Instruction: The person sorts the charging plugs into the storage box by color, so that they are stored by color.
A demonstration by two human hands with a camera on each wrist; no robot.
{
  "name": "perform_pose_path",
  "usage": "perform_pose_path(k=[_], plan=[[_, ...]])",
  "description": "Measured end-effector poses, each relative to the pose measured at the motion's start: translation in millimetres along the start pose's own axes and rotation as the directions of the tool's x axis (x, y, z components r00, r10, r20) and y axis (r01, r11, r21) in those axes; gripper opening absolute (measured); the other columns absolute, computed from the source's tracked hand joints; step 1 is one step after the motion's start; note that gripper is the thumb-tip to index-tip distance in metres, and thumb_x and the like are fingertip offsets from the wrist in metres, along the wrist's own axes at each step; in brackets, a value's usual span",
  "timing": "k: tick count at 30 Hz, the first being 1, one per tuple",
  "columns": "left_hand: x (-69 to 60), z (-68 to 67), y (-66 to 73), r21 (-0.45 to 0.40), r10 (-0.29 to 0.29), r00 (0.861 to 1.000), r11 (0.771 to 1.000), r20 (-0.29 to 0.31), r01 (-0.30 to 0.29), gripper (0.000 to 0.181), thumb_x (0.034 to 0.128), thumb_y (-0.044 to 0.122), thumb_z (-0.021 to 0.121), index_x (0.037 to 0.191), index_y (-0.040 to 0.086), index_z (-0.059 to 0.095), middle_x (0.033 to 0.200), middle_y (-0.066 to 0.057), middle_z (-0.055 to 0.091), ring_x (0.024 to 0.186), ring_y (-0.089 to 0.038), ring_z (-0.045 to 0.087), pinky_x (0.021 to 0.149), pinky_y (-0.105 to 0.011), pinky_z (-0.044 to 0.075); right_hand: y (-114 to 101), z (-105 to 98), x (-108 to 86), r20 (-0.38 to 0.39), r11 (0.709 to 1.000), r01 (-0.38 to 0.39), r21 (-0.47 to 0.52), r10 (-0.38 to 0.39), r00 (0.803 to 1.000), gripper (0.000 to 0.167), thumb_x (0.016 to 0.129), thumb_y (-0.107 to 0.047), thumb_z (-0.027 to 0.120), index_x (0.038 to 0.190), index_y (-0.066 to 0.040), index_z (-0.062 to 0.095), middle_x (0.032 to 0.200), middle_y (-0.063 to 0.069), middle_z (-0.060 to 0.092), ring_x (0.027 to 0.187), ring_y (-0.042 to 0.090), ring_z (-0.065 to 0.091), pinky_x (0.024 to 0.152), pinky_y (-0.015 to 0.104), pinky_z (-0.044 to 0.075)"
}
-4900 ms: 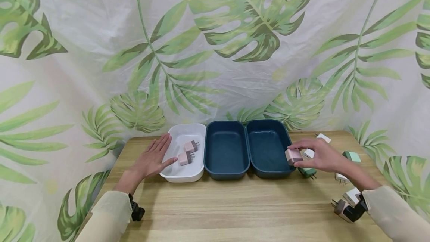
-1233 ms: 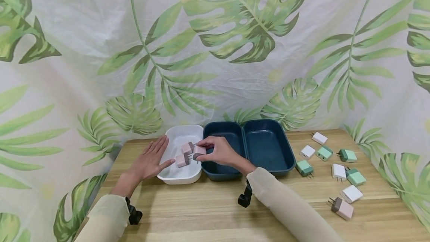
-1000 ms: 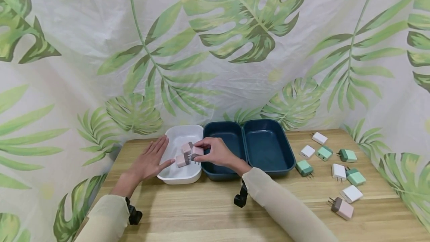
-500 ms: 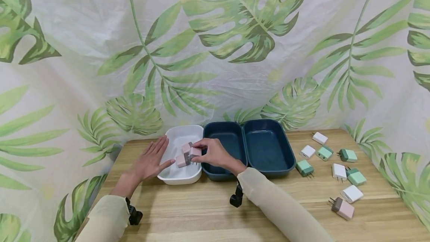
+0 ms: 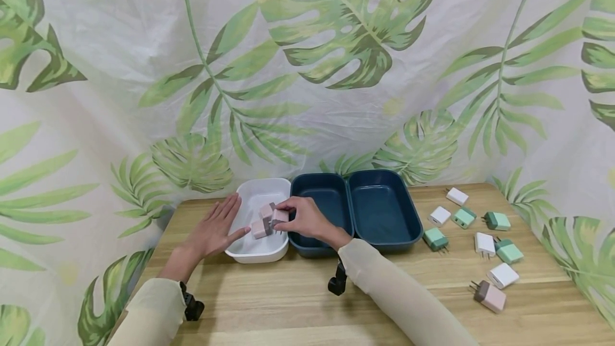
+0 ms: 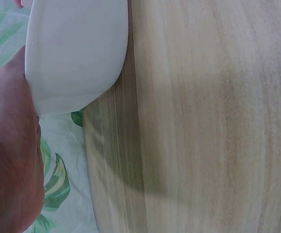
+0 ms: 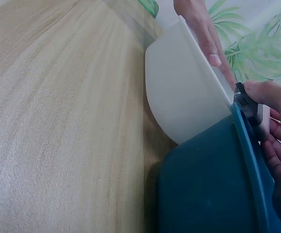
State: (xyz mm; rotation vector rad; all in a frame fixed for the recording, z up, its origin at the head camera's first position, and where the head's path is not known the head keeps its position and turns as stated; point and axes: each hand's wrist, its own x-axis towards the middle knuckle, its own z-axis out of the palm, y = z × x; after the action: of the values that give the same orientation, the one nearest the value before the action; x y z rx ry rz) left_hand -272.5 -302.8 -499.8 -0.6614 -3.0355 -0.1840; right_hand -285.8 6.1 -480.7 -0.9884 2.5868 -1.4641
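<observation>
The person wore long, plain sleeves of pale cream cloth, the left sleeve (image 5: pixel 151 311) and right sleeve (image 5: pixel 399 292) both softly creased. A blocky black left wrist camera (image 5: pixel 194 309) matched a black right wrist camera (image 5: pixel 337 282) with a rounded lower end.

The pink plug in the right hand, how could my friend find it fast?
On the wooden table in the head view, find the white tray, left of two dark blue trays. Two resting pink plugs sit together inside it; just right of them, the right hand pinches the held pink plug. Only this one is pinched; its neighbours have nothing gripping them.
</observation>
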Motion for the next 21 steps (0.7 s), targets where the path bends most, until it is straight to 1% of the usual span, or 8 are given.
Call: perform_pose_path(k=[3,5,6,9,12,16,21], plan=[[-0.1,-0.1,-0.2,-0.005,0.006,1.000,1.000,0.000,-0.006,0.094,0.1058,0.061,0.049,0.168,-0.002,0.018,0.176,-0.021,0.013,0.162,-0.042,0.014,0.130,-0.061,0.012,0.1,-1.1,-0.3,0.006,1.000,0.003,0.010,-0.003,1.000,0.047,0.087,-0.019,0.090,0.129,-0.002,0.075,0.121,0.017,0.075,0.108,0.031,0.070,0.094,0.034,0.060],[-0.3,-0.4,-0.3,-0.008,0.010,1.000,1.000,0.000,-0.010,0.093,0.1060,0.060,0.050,0.168,-0.002,0.018,0.176,-0.021,0.014,0.162,-0.043,0.014,0.130,-0.061,0.012,-0.1,-2.3,-1.1,0.006,1.000,0.006,0.011,-0.006,1.000,0.048,0.087,-0.019,0.090,0.130,-0.002,0.075,0.122,0.019,0.074,0.111,0.034,0.069,0.096,0.034,0.059],[-0.5,-0.4,-0.4,-0.008,0.012,1.000,1.000,0.000,-0.012,0.093,0.1061,0.060,0.050,0.168,-0.003,0.018,0.176,-0.021,0.014,0.162,-0.043,0.014,0.130,-0.060,0.011,-0.3,-2.8,-1.6,0.004,1.000,0.006,0.008,-0.006,1.000,0.047,0.087,-0.019,0.090,0.129,-0.003,0.075,0.122,0.018,0.074,0.110,0.033,0.069,0.095,0.033,0.059],[-1.1,0.0,-0.4,-0.006,0.012,1.000,1.000,0.000,-0.012,0.093,0.1061,0.060,0.050,0.168,-0.003,0.018,0.176,-0.021,0.014,0.162,-0.043,0.014,0.130,-0.060,0.011,-1.0,-4.2,-3.7,-0.006,1.000,0.008,-0.013,-0.008,1.000,0.046,0.087,-0.022,0.091,0.128,-0.006,0.076,0.120,0.011,0.075,0.107,0.024,0.070,0.094,0.029,0.059],[-1.7,0.7,-0.3,-0.005,0.008,1.000,1.000,0.003,-0.008,0.093,0.1061,0.060,0.049,0.168,-0.002,0.017,0.176,-0.020,0.013,0.162,-0.041,0.013,0.130,-0.060,0.011,-2.7,-6.1,-6.0,-0.012,0.999,0.027,-0.024,-0.027,1.000,0.046,0.086,-0.023,0.091,0.127,-0.007,0.077,0.117,0.006,0.075,0.105,0.016,0.069,0.094,0.029,0.059],[-2.0,1.0,-0.2,-0.008,0.001,1.000,1.000,0.015,0.000,0.094,0.1062,0.061,0.048,0.168,-0.002,0.016,0.177,-0.020,0.011,0.163,-0.040,0.010,0.130,-0.060,0.010,-4.3,-9.6,-9.9,-0.011,0.998,0.059,-0.011,-0.059,0.998,0.046,0.086,-0.022,0.091,0.127,-0.006,0.077,0.117,0.007,0.076,0.106,0.020,0.070,0.094,0.034,0.061],[-0.8,0.7,0.0,-0.001,0.003,1.000,1.000,0.007,-0.003,0.094,0.1061,0.061,0.048,0.168,-0.002,0.017,0.177,-0.020,0.012,0.163,-0.041,0.012,0.130,-0.061,0.012,-5.3,-16.1,-15.6,-0.017,0.998,0.067,0.007,-0.067,0.998,0.047,0.085,-0.024,0.092,0.126,-0.008,0.077,0.116,0.005,0.075,0.106,0.024,0.072,0.094,0.034,0.061]])
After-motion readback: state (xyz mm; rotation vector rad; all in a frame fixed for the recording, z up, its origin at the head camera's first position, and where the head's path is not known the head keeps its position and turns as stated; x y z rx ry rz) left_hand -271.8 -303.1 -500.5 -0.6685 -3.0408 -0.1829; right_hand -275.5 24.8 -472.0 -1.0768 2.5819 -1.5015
